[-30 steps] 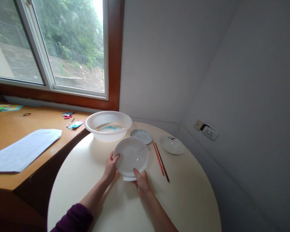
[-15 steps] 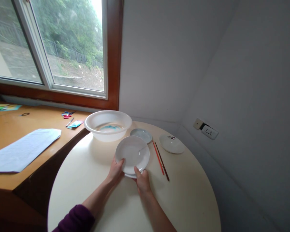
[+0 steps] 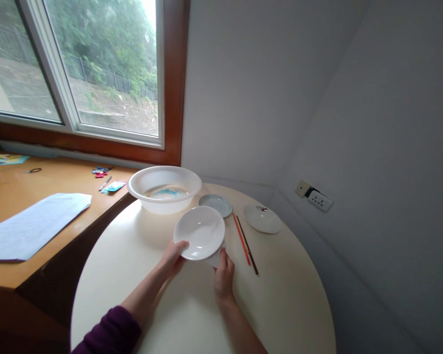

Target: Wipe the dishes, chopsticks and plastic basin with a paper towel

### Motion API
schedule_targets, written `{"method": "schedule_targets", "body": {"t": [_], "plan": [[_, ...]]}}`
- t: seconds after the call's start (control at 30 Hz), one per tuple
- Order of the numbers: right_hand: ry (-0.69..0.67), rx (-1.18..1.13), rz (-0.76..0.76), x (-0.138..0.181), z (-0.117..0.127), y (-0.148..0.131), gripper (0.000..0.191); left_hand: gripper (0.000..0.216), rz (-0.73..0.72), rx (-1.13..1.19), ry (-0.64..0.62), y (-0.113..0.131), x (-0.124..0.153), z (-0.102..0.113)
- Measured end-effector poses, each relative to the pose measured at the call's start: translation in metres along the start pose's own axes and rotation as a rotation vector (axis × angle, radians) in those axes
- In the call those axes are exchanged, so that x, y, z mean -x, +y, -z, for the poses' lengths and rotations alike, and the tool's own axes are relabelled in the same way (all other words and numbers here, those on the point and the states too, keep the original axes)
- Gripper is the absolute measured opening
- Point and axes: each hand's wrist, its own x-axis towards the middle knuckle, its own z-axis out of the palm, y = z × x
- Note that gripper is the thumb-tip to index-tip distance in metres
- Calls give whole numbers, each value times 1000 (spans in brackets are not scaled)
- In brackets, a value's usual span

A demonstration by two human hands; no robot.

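My left hand (image 3: 172,256) grips a round white plate (image 3: 200,231) by its lower left rim, with the thumb on the upper face. The plate is tilted toward me above the round table (image 3: 184,314). Below its lower right edge shows part of another white item (image 3: 214,258), apparently a second plate, mostly hidden. My right hand (image 3: 224,275) is closed on that lower one, thumb uppermost. A grey-blue plate (image 3: 217,204) lies just behind. To the right are orange and dark brown chopsticks (image 3: 243,241) and a white dish with a flower motif (image 3: 262,220).
A translucent white basin (image 3: 164,204) with some blue inside stands at the back of the table. On the wooden desk (image 3: 59,228) at left lie a large pale sheet (image 3: 40,223), a pen (image 3: 105,184) and small packets. Walls and a socket (image 3: 320,200) border the right.
My right hand has shifted right and slightly up, drawing the lower white item partly out from under the top plate. The top plate has moved slightly left.
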Motion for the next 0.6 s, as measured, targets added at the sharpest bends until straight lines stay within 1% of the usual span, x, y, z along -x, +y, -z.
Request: {"method": "schedule_targets", "body": {"t": [0.17,0.23,0.3,0.37,0.47,0.6], "plan": [[6,202,185,5,1,-5,47,52,36,20,-6,2,0,1],[27,225,229,5,2,-8,48,53,52,12,-22,2,1,1],[46,197,246,2,4,-11,48,55,81,3,-70,1,2,0],[54,137,235,-3,6,-12,49,56,119,-12,-129,0,4,0],[71,58,161,-14,11,-9,47,54,189,-53,-186,-5,6,1],[81,-76,38,-23,13,0,35,50,318,-80,-236,-10,6,4]]}}
